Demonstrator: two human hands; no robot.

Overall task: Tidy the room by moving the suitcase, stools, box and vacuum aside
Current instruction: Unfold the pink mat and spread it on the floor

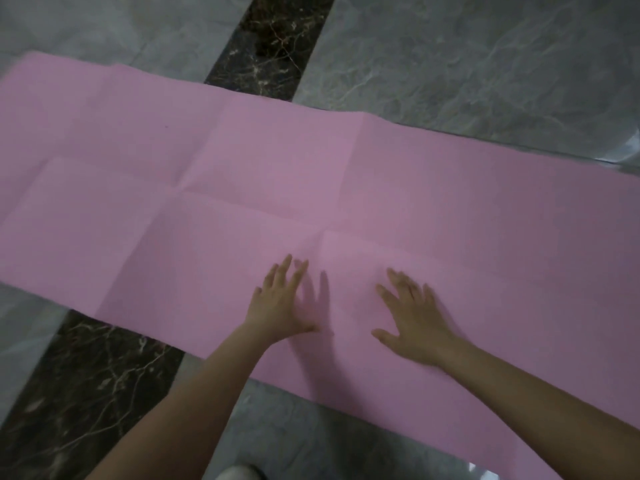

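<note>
Pink mat lies spread flat on the floor, running diagonally from the upper left of view to the lower right. Mat shows fold creases: one long crease lengthwise down the middle, several crosswise, making a grid of panels. Far edge has a slight ripple near the middle.

Floor is grey marble-look tile w/ pale veins. A dark brown/black marble strip w/ light veining crosses the floor from top centre to bottom left, passing under the mat; it shows again near the bottom left. Glare patch on the floor at the right edge by the mat's far edge, another small one at the bottom right.

Left hand lies palm down on the mat near its near edge, fingers straight and spread. Right hand also palm down on the mat just beside it, fingers spread, thumb out to the left. Both forearms bare, reaching in from the bottom of view. Hands apart, not touching each other; slightly blurred.

Pale rounded thing at bottom centre, partly cut off, can't tell what.

Suitcase, stools, box, vacuum: none in view.
</note>
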